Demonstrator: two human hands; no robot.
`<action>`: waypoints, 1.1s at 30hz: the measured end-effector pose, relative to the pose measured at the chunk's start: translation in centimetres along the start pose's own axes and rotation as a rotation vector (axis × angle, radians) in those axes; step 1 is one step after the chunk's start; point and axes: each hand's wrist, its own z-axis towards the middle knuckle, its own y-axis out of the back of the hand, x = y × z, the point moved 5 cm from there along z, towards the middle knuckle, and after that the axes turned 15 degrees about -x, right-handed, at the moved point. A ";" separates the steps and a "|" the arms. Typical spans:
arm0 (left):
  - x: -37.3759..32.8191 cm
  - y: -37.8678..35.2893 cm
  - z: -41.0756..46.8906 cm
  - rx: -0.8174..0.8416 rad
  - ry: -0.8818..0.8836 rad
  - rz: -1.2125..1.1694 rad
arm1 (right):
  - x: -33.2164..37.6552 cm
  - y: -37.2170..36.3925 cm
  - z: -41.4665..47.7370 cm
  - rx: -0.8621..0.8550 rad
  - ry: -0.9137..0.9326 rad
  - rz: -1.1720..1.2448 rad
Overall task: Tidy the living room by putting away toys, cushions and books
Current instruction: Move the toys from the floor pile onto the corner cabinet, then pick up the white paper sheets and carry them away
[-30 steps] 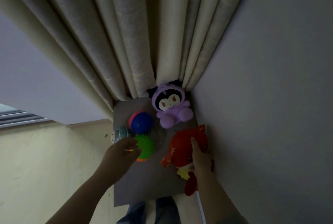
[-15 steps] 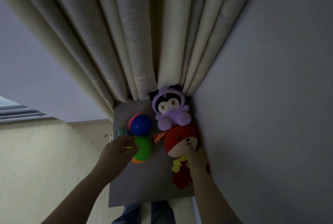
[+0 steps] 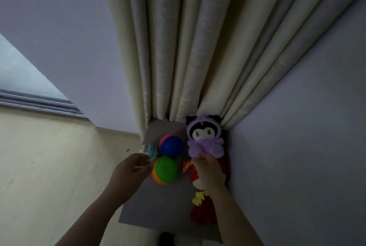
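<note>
Cream curtain [image 3: 198, 47] hangs in corner; grey wall [image 3: 297, 146] right.

Shows two bare forearms [image 3: 95, 216], uncovered as far as the lower edge, ending in a left hand [image 3: 129, 175] and a right hand [image 3: 210, 171]. Low between them, a patch of dark blue clothing [image 3: 166, 238], too dim to make out further.
</note>
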 end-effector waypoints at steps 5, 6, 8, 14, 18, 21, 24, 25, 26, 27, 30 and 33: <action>2.2 5.4 -1.0 -0.130 0.053 -0.066 | 4.8 -3.5 -2.2 0.032 -0.027 0.056; 2.8 6.3 -1.2 -0.151 0.067 -0.086 | 6.1 -4.0 -2.9 0.066 0.017 0.064; 4.9 9.4 -2.2 -0.222 0.118 -0.140 | 8.9 -6.2 -4.8 0.142 0.111 0.046; 13.8 19.0 -8.0 -0.439 0.309 -0.324 | 14.7 -15.0 -14.0 0.393 0.231 -0.009; 20.5 25.3 -13.8 -0.561 0.393 -0.408 | 18.1 -21.5 -22.6 0.501 0.345 -0.027; 26.2 30.3 -19.0 -0.677 0.451 -0.453 | 19.3 -26.6 -30.3 0.595 0.408 -0.056; 31.9 34.8 -24.3 -0.790 0.494 -0.468 | 19.7 -31.2 -38.3 0.702 0.472 -0.098; 32.4 35.3 -24.5 -0.793 0.495 -0.471 | 19.6 -31.6 -38.8 0.699 0.471 -0.094; 34.2 36.5 -26.2 -0.826 0.517 -0.475 | 19.6 -32.9 -41.2 0.724 0.481 -0.098; 35.8 37.6 -27.7 -0.861 0.543 -0.490 | 19.6 -34.1 -43.3 0.748 0.492 -0.101; 40.2 40.3 -31.7 -0.931 0.607 -0.534 | 20.1 -37.6 -49.4 0.816 0.552 -0.139; 44.1 42.4 -34.5 -0.987 0.666 -0.575 | 21.2 -41.1 -54.3 0.876 0.595 -0.165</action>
